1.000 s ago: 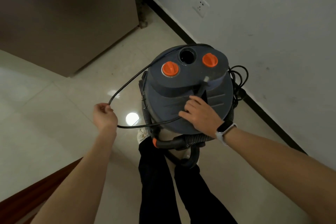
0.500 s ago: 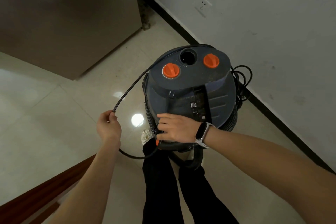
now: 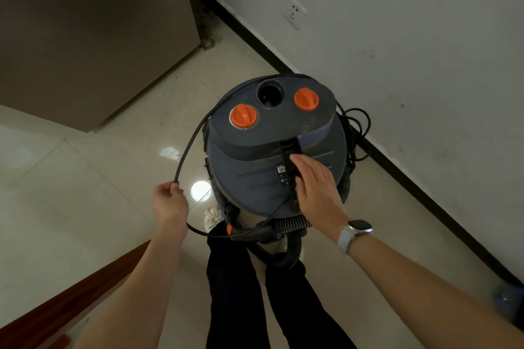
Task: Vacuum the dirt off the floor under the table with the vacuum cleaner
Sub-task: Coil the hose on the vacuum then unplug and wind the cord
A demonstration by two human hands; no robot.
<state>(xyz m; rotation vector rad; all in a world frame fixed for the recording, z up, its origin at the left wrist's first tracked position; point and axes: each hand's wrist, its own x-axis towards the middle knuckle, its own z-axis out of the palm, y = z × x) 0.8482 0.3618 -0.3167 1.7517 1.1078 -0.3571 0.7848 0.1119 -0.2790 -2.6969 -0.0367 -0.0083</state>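
A dark grey drum vacuum cleaner (image 3: pixel 255 178) with two orange knobs and a round port on its lid stands on the tiled floor by the wall. My left hand (image 3: pixel 169 201) grips its black power cord (image 3: pixel 189 144), which loops from the lid's far side down past my hand and back across the drum's front. My right hand (image 3: pixel 314 188) rests on the lid near the black handle strip, fingers fairly straight, wrist wearing a watch. A ribbed hose (image 3: pixel 286 227) wraps the drum's base.
A white wall with a black skirting (image 3: pixel 425 195) runs diagonally on the right, with a socket (image 3: pixel 295 13) on it. A brown cabinet (image 3: pixel 85 37) stands at top left. A red-brown wooden edge (image 3: pixel 71 297) lies at lower left. More cord is coiled behind the drum.
My right hand moved from the drum's front edge up onto the lid by the handle strip. My left hand kept hold of the cord and stayed nearly in place.
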